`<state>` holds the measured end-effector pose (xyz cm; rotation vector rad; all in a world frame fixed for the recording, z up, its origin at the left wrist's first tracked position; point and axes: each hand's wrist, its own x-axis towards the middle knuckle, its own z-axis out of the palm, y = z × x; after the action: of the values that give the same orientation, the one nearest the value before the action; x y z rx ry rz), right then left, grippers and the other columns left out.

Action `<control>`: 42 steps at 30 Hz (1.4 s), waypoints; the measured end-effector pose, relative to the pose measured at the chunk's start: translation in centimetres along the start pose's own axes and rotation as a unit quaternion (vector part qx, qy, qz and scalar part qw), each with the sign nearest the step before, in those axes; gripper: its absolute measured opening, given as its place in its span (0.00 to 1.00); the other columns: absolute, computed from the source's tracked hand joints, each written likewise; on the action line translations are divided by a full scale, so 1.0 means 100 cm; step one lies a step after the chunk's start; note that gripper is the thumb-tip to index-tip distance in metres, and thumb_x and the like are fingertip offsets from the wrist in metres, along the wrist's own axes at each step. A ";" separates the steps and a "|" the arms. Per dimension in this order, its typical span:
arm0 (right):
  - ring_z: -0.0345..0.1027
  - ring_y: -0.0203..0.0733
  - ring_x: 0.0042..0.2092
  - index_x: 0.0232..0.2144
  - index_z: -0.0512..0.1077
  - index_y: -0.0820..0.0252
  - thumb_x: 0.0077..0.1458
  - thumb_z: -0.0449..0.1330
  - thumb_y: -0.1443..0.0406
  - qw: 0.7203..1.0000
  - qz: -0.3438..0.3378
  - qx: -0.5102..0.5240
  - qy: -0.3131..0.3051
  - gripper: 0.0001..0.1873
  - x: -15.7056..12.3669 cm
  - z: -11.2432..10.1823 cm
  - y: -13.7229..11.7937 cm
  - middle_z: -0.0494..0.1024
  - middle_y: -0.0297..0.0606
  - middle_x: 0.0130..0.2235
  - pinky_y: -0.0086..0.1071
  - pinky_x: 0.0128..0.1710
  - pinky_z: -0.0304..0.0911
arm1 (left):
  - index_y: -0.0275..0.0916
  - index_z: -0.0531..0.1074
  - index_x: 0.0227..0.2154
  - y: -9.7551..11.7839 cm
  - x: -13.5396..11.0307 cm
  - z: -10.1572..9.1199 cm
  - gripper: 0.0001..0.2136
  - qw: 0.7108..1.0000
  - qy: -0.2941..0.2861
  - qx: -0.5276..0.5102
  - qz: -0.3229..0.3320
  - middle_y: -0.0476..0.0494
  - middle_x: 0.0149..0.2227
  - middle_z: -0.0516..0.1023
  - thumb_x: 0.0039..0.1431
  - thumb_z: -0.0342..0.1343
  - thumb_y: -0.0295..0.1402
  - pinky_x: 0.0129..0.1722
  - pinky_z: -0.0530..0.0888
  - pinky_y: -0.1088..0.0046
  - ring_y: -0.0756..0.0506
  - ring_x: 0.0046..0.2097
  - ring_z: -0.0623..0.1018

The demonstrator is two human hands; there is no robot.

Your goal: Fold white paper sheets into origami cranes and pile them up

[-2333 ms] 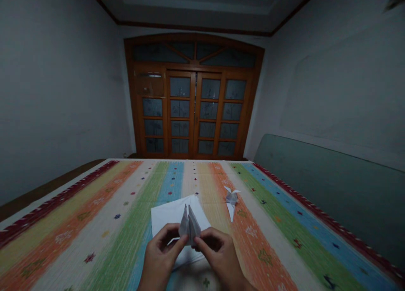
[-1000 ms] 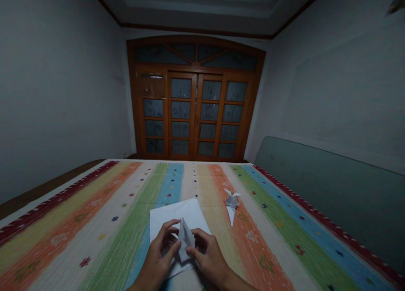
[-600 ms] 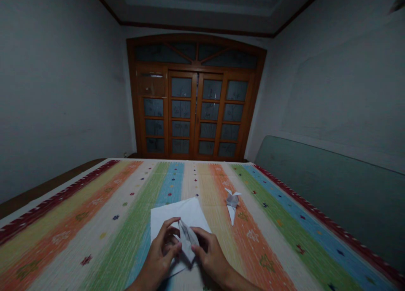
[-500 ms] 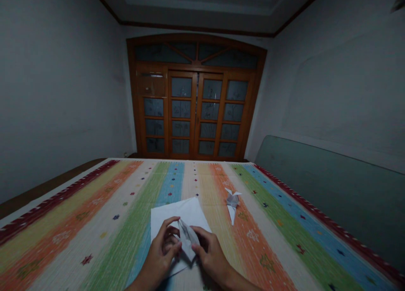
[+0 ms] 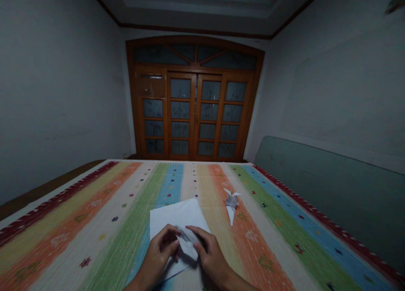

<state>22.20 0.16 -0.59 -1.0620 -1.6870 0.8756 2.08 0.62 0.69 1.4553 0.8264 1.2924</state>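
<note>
Two bare hands meet over a small folded paper piece (image 5: pixel 187 243) low in the frame, near the person's edge of a striped cloth (image 5: pixel 95 236). The left hand (image 5: pixel 158 257) curls in from one side and the right hand (image 5: pixel 211 257) from the other. The fingertips of both are drawn together and pinched on the paper's edges, holding it low, on or just over a white sheet (image 5: pixel 177 215).

The piece is narrow and grey in the dim light. Its long axis runs roughly from the person toward the far end of the room, slanting a little to the left. Its slimmer end points away from the person. The near end is hidden under the thumbs and forefingers, so the folds there cannot be made out.

The white sheet lies flat beneath the hands, one corner aimed toward the far end of the cloth. A finished paper crane (image 5: pixel 231 201) sits to the right and farther off, apart from the sheet, on an orange stripe with its long point toward the person.

Beyond the cloth stands a wooden door (image 5: pixel 193 109) with glass panes, and a green panel (image 5: pixel 316 181) runs along the right side.
</note>
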 end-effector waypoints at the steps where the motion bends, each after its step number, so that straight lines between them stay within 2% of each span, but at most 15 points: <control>1: 0.72 0.60 0.60 0.55 0.79 0.58 0.64 0.59 0.51 1.000 -0.002 0.002 0.003 0.25 0.000 0.000 0.001 0.80 0.52 0.57 0.55 0.63 0.63 | 0.39 0.75 0.36 0.001 0.000 0.001 0.14 1.000 0.003 0.009 -0.001 0.52 0.25 0.73 0.58 0.66 0.45 0.27 0.73 0.73 0.47 0.26 0.73; 9: 0.71 0.59 0.61 0.55 0.80 0.54 0.64 0.59 0.49 0.999 0.010 0.041 0.016 0.24 0.001 0.003 0.006 0.80 0.49 0.57 0.54 0.64 0.62 | 0.39 0.77 0.34 0.011 0.000 0.005 0.08 0.998 0.025 0.040 -0.042 0.54 0.22 0.72 0.54 0.64 0.37 0.28 0.71 0.72 0.46 0.24 0.73; 13: 0.72 0.57 0.60 0.54 0.80 0.54 0.64 0.60 0.55 0.999 -0.001 0.030 0.025 0.20 0.001 0.004 0.001 0.81 0.47 0.56 0.52 0.63 0.64 | 0.39 0.77 0.32 0.013 0.000 0.004 0.08 0.997 0.032 0.059 -0.047 0.53 0.21 0.73 0.53 0.64 0.38 0.29 0.71 0.71 0.46 0.25 0.74; 18: 0.75 0.53 0.57 0.54 0.78 0.56 0.62 0.57 0.64 1.000 -0.020 0.014 0.010 0.20 0.000 0.004 -0.008 0.82 0.45 0.55 0.46 0.60 0.67 | 0.40 0.75 0.27 0.011 -0.001 0.003 0.11 0.994 0.050 0.075 -0.065 0.51 0.23 0.76 0.51 0.67 0.41 0.27 0.71 0.72 0.45 0.25 0.74; 27: 0.78 0.51 0.51 0.49 0.78 0.59 0.59 0.55 0.69 0.998 -0.061 -0.022 0.010 0.18 -0.001 0.006 -0.010 0.84 0.45 0.48 0.40 0.53 0.70 | 0.40 0.74 0.22 0.014 -0.002 0.004 0.09 0.988 0.076 0.114 -0.065 0.51 0.22 0.76 0.47 0.65 0.38 0.28 0.70 0.72 0.45 0.26 0.74; 30: 0.78 0.51 0.50 0.49 0.78 0.59 0.58 0.55 0.69 0.997 -0.066 -0.026 0.015 0.18 -0.001 0.006 -0.009 0.84 0.45 0.47 0.40 0.52 0.70 | 0.39 0.76 0.22 0.017 -0.003 0.006 0.09 0.988 0.077 0.113 -0.071 0.49 0.22 0.77 0.48 0.65 0.39 0.27 0.70 0.72 0.44 0.25 0.75; 36: 0.77 0.51 0.52 0.49 0.77 0.58 0.59 0.55 0.68 0.998 -0.057 -0.013 0.021 0.18 0.000 0.005 -0.008 0.84 0.45 0.48 0.40 0.53 0.70 | 0.39 0.83 0.31 0.018 -0.004 0.006 0.09 0.992 0.059 0.097 -0.059 0.45 0.28 0.83 0.49 0.65 0.38 0.30 0.73 0.71 0.42 0.28 0.78; 42: 0.77 0.52 0.52 0.49 0.78 0.57 0.60 0.55 0.65 0.999 -0.036 0.023 0.011 0.17 0.002 0.004 -0.008 0.84 0.43 0.48 0.41 0.54 0.69 | 0.39 0.83 0.32 0.015 -0.006 0.004 0.10 0.994 0.050 0.090 -0.049 0.44 0.30 0.83 0.52 0.64 0.40 0.28 0.73 0.71 0.45 0.25 0.76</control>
<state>21.58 -0.01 0.05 -0.9703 -1.6690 0.8509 2.19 -0.44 1.98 1.4788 1.0908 1.2510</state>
